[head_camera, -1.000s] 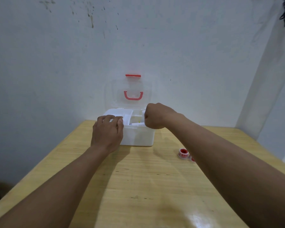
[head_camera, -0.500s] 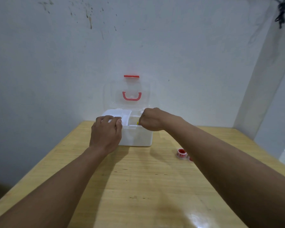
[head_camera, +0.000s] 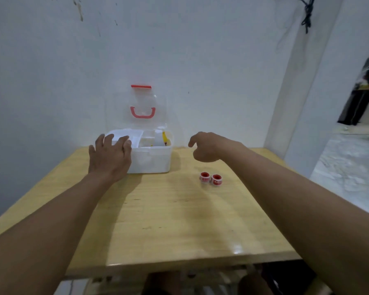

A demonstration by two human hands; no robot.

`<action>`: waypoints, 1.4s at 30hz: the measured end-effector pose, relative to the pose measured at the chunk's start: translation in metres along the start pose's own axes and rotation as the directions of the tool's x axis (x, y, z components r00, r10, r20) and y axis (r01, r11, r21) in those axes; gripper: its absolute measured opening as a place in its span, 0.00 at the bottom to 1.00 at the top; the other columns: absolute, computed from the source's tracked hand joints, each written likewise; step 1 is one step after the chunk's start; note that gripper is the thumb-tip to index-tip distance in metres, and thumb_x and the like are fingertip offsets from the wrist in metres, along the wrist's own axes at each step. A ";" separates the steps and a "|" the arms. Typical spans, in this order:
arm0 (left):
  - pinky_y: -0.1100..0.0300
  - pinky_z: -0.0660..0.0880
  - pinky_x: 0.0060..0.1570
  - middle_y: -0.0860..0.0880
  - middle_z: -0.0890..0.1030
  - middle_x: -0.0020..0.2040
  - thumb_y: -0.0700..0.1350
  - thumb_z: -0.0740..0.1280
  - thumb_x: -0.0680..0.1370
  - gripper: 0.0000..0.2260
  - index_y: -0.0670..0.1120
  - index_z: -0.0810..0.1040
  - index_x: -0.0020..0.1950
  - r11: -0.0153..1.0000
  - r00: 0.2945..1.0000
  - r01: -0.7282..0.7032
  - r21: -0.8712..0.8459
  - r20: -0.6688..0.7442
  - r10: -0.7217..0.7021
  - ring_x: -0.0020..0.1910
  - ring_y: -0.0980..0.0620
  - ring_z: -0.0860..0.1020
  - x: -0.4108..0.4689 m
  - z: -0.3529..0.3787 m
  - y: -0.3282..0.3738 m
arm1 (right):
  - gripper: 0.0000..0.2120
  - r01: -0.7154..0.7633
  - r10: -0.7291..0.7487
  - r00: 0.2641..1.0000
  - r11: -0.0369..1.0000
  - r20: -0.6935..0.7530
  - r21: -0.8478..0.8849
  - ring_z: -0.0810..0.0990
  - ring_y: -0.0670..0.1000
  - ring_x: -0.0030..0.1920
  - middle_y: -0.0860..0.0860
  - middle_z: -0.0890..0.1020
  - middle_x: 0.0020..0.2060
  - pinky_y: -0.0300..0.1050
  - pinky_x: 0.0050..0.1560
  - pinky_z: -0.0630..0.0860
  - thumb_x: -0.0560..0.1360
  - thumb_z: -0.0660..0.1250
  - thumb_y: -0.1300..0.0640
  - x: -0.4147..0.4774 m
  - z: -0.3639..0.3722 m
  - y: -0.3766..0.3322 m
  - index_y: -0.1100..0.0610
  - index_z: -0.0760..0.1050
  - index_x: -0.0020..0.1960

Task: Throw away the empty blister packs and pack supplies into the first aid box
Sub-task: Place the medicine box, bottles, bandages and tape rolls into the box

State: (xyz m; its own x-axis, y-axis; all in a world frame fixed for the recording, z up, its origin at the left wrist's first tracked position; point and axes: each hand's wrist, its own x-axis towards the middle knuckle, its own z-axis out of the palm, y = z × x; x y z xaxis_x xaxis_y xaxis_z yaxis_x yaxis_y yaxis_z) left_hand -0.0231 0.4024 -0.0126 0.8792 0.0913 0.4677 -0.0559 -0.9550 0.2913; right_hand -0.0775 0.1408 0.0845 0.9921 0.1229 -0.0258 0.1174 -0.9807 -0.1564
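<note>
The left hand (head_camera: 110,157) lies spread and loose, holding nothing, against the near left corner of the white box (head_camera: 150,160), whose clear lid (head_camera: 142,107) stands upright against the wall (head_camera: 51,71). The right hand (head_camera: 205,148) hovers empty, fingers curled, just beside the box. Two small red-and-white tape rolls (head_camera: 211,179) sit touching on the wooden table (head_camera: 168,220). A doorway (head_camera: 358,116) opens at right.

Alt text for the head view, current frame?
Two bare hands over a wooden table: left hand rests on an open white first aid box, right hand hovers empty above two red-and-white tape rolls.
</note>
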 end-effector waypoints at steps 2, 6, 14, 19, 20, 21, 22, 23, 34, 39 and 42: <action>0.38 0.53 0.73 0.41 0.62 0.77 0.57 0.43 0.82 0.25 0.54 0.65 0.76 1.000 1.000 0.000 -0.001 0.026 0.000 0.77 0.41 0.53 0.000 -0.001 -0.001 | 0.22 -0.006 0.012 0.997 0.997 0.075 -0.081 0.75 0.56 0.65 0.53 0.75 0.67 0.48 0.61 0.74 0.78 0.63 0.59 -0.008 0.006 0.010 0.56 0.72 0.71; 0.38 0.53 0.73 0.40 0.61 0.77 0.58 0.43 0.82 0.25 0.54 0.64 0.76 1.000 0.999 0.006 -0.008 0.051 -0.005 0.77 0.40 0.52 0.001 -0.004 0.000 | 0.27 -0.016 0.039 0.985 0.990 0.169 -0.138 0.73 0.54 0.67 0.49 0.72 0.70 0.45 0.58 0.71 0.77 0.69 0.56 -0.017 0.020 0.025 0.52 0.68 0.75; 0.38 0.54 0.72 0.40 0.61 0.77 0.57 0.44 0.82 0.25 0.53 0.64 0.76 1.000 0.998 0.007 -0.012 0.061 -0.006 0.77 0.40 0.53 0.000 -0.007 0.001 | 0.26 -0.021 0.028 0.997 0.996 0.072 -0.092 0.77 0.52 0.46 0.50 0.80 0.54 0.42 0.37 0.75 0.73 0.73 0.58 -0.015 0.046 0.043 0.52 0.74 0.70; 0.39 0.55 0.72 0.40 0.61 0.77 0.57 0.44 0.82 0.25 0.53 0.64 0.76 1.000 0.998 0.005 -0.019 0.061 -0.004 0.77 0.40 0.52 -0.002 -0.010 0.003 | 0.22 0.010 -0.009 1.000 0.998 0.027 -0.057 0.79 0.53 0.54 0.52 0.81 0.58 0.45 0.44 0.73 0.74 0.72 0.50 -0.010 0.052 0.044 0.53 0.77 0.67; 0.39 0.55 0.72 0.40 0.61 0.77 0.57 0.44 0.82 0.25 0.53 0.64 0.76 1.000 0.998 0.006 -0.023 0.061 -0.005 0.77 0.40 0.53 -0.002 -0.010 0.003 | 0.19 0.018 -0.018 1.000 0.998 0.010 -0.055 0.80 0.53 0.53 0.53 0.82 0.56 0.46 0.45 0.75 0.75 0.71 0.48 -0.009 0.053 0.044 0.55 0.79 0.64; 0.39 0.55 0.72 0.40 0.61 0.77 0.57 0.44 0.82 0.25 0.53 0.64 0.76 1.000 0.998 0.007 -0.025 0.062 -0.006 0.77 0.41 0.52 -0.002 -0.010 0.003 | 0.18 0.023 -0.023 1.000 0.999 -0.005 -0.049 0.81 0.54 0.52 0.54 0.83 0.54 0.47 0.45 0.76 0.75 0.70 0.47 -0.008 0.054 0.044 0.56 0.80 0.61; 0.39 0.55 0.73 0.40 0.61 0.77 0.57 0.44 0.82 0.25 0.53 0.64 0.76 1.000 0.998 0.008 -0.028 0.065 -0.007 0.77 0.41 0.52 -0.002 -0.010 0.003 | 0.18 0.023 -0.023 1.000 0.999 -0.013 -0.046 0.81 0.54 0.51 0.54 0.83 0.52 0.47 0.46 0.77 0.75 0.70 0.46 -0.007 0.055 0.043 0.56 0.81 0.58; 0.39 0.55 0.73 0.41 0.61 0.77 0.57 0.43 0.82 0.25 0.53 0.64 0.76 1.000 0.998 0.009 -0.029 0.069 -0.007 0.77 0.41 0.52 -0.002 -0.010 0.003 | 0.18 0.022 -0.023 1.000 0.999 -0.014 -0.048 0.81 0.55 0.51 0.54 0.84 0.51 0.48 0.47 0.78 0.75 0.70 0.45 -0.005 0.055 0.043 0.57 0.81 0.58; 0.39 0.55 0.73 0.41 0.62 0.77 0.57 0.43 0.82 0.25 0.53 0.63 0.77 0.999 0.997 0.014 -0.034 0.079 -0.011 0.77 0.42 0.52 -0.004 -0.013 0.005 | 0.17 0.026 -0.026 1.000 1.000 -0.004 -0.010 0.80 0.49 0.31 0.53 0.87 0.40 0.40 0.35 0.75 0.78 0.66 0.44 0.001 0.040 0.041 0.59 0.83 0.50; 0.38 0.55 0.72 0.42 0.63 0.76 0.57 0.44 0.82 0.25 0.54 0.63 0.77 0.999 0.998 0.014 -0.042 0.067 -0.011 0.77 0.42 0.53 -0.004 -0.013 0.003 | 0.17 0.045 -0.045 0.999 0.999 0.005 0.010 0.86 0.50 0.34 0.53 0.86 0.40 0.42 0.39 0.79 0.77 0.67 0.43 0.003 0.037 0.038 0.57 0.83 0.51; 0.38 0.57 0.72 0.43 0.65 0.76 0.57 0.45 0.82 0.24 0.54 0.63 0.77 0.998 0.999 0.009 -0.066 0.037 -0.007 0.77 0.43 0.55 -0.005 -0.014 0.003 | 0.15 0.066 -0.066 0.998 0.997 0.007 0.044 0.87 0.50 0.35 0.51 0.85 0.37 0.41 0.38 0.80 0.76 0.69 0.44 0.004 0.025 0.031 0.55 0.82 0.51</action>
State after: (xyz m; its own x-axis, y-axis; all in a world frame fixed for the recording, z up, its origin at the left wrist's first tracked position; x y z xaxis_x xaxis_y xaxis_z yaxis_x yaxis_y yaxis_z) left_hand -0.0344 0.4032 -0.0022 0.8963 0.0872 0.4348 -0.0790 -0.9334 0.3501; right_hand -0.0707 0.1146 0.0548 0.9818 0.1885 -0.0227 0.1802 -0.9629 -0.2008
